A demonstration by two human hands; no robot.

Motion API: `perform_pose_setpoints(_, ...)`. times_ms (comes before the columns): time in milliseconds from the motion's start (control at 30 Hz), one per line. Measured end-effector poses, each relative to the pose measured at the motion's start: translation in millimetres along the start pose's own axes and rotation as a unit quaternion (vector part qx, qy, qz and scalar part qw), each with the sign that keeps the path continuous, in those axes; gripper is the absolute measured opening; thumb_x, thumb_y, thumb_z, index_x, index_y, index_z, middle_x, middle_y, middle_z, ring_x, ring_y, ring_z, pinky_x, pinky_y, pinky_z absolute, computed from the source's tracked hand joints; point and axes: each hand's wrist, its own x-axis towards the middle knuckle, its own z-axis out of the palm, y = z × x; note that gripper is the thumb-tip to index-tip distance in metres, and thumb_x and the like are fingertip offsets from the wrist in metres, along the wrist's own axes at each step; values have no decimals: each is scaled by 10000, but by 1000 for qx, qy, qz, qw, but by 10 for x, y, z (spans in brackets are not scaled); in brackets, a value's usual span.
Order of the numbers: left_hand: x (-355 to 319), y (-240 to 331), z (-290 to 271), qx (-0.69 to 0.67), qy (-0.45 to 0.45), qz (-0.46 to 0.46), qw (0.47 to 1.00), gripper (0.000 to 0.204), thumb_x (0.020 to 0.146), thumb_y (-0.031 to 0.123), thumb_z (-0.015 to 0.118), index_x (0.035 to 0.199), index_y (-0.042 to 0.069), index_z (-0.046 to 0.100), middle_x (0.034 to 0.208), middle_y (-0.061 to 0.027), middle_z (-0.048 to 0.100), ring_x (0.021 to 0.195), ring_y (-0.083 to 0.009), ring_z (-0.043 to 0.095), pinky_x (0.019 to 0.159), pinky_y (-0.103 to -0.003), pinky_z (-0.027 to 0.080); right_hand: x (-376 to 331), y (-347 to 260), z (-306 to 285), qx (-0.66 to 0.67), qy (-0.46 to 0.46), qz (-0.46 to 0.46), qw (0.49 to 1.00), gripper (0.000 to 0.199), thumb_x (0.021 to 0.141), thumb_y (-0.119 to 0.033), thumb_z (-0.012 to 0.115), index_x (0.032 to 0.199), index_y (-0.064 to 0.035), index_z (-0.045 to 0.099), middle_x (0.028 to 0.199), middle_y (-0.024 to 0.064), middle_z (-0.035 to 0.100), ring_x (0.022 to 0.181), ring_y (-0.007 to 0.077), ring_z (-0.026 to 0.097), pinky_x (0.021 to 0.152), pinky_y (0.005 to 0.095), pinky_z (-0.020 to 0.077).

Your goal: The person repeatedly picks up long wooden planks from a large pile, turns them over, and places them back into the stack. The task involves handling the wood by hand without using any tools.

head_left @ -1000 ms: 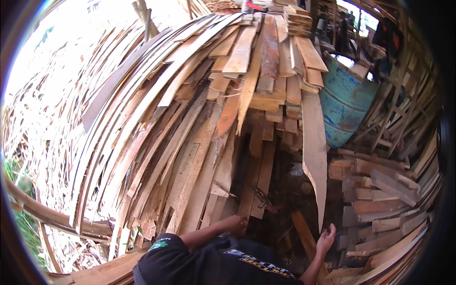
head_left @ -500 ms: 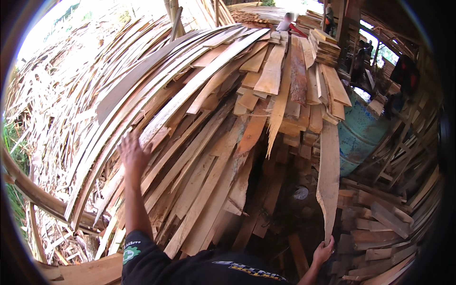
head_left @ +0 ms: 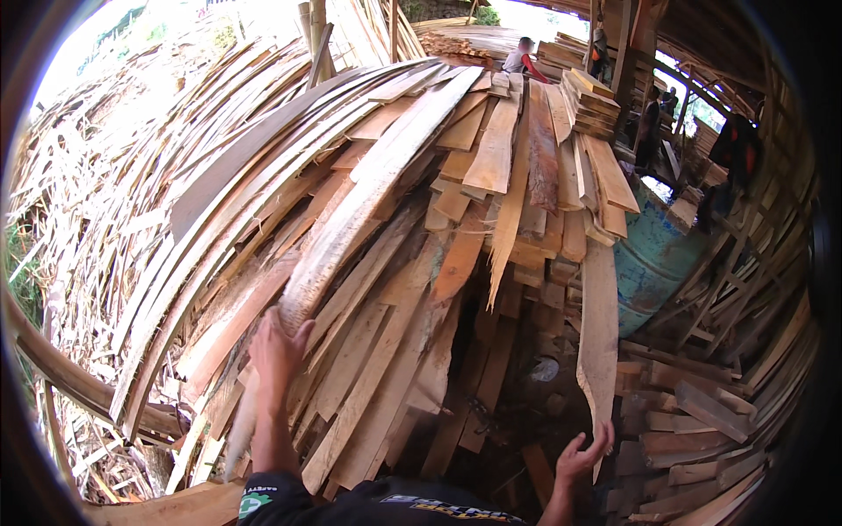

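Observation:
My left hand (head_left: 277, 355) is closed around the edge of a long pale plank (head_left: 360, 206), thumb on its right side. This plank slants across the pile, one end far up the stack and the other below my hand. At the lower right, my right hand (head_left: 582, 458) has its thumb and fingers apart. Its fingertips rest against or just beside the lower part of another long plank (head_left: 597, 342), which hangs down from the stack and narrows with a wavy edge. Whether they press on it is hard to make out.
A large pile of sawn boards (head_left: 377, 351) fills the middle. Offcuts and thin slats (head_left: 105, 210) heap up at left. A blue-green drum (head_left: 653, 254) stands at right, above stacked short pieces (head_left: 702, 421). Another person (head_left: 521, 58) is at the far end.
My left hand has moved down and right and now grips the pale plank, which has tilted and shifted. My right hand has loosened from the hanging plank's end.

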Motion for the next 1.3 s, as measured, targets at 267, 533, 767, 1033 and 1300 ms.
perform_pose_setpoints(267,-498,-106,764,-131,-47,-103,985,503,815,442,627,1119,51,545,1016,-202,642,952,-371,611,805,-436,475,-177,-1475,813,370,-343,-152,850,330,775,-95,621,1089,0,587,1080,189,596,1047,347,563,915,402,438)
perform_pose_setpoints(533,-586,-63,781,-470,-154,-105,863,390,810,229,657,1069,-50,570,863,-64,616,753,-102,556,650,-247,431,-1031,-2160,1091,535,-723,24,436,657,911,-316,599,1404,-35,270,1250,178,516,1154,251,512,1001,379,390)
perform_pose_setpoints(767,-489,829,-283,-597,-248,-133,751,150,855,84,609,974,-5,590,881,-19,580,802,-85,506,716,-241,395,-450,-2445,594,640,-686,-16,345,707,922,-303,595,1450,-62,190,1310,220,458,1153,243,495,1009,386,389)
perform_pose_setpoints(1033,-823,1474,-135,-624,-326,-113,702,317,843,15,562,1148,-41,496,1012,-88,562,900,-161,535,799,-297,437,286,-2129,283,638,-449,-133,611,711,844,-284,667,1364,12,285,1173,238,544,1091,353,555,914,421,441)
perform_pose_setpoints(1300,-1243,2388,-17,-646,-326,-79,686,345,827,29,546,1146,-55,446,927,-114,538,791,-194,565,647,-350,493,469,-1372,126,593,-226,-130,762,678,782,-198,752,1285,20,353,1110,156,528,988,241,560,876,370,449)
